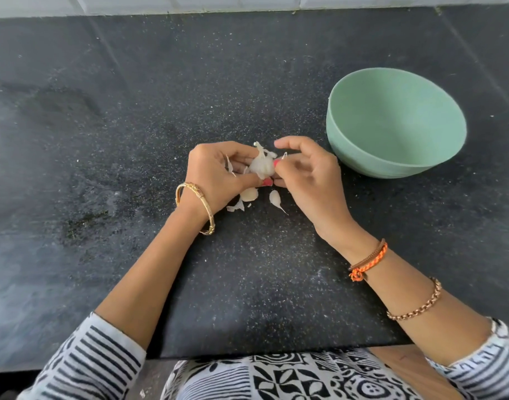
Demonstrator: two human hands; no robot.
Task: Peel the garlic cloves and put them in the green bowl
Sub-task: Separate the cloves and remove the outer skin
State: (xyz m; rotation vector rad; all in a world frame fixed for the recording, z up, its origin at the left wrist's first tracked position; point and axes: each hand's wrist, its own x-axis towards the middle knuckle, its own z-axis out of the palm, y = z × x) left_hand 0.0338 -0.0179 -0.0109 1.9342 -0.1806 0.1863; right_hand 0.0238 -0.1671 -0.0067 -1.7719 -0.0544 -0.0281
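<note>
A dark speckled counter (132, 125) fills most of the view, with a strip of white tile (189, 2) along its far edge. At the near edge, the person's black-and-white patterned clothing (291, 376) and striped sleeves (86, 362) show. The green bowl (396, 122) stands on the counter to the right, beyond and just beside the right hand; nothing can be made out inside it. The two forearms reach in from the bottom and meet near the middle of the counter. The left hand (215, 174) curls round a garlic bulb (262, 164), holding it from the left with fingers and thumb, while the right hand (308, 174) pinches at the bulb's right side with thumb and fingertips, the index finger raised a little above. A gold bangle (195, 207) sits on the left wrist; an orange thread band (368, 259) and a chain bracelet (415, 301) are on the right forearm. Just below the hands, on the counter, lie a loose clove (249, 194), a second clove (275, 199) with a thin tail, and scraps of papery skin (236, 207).
</note>
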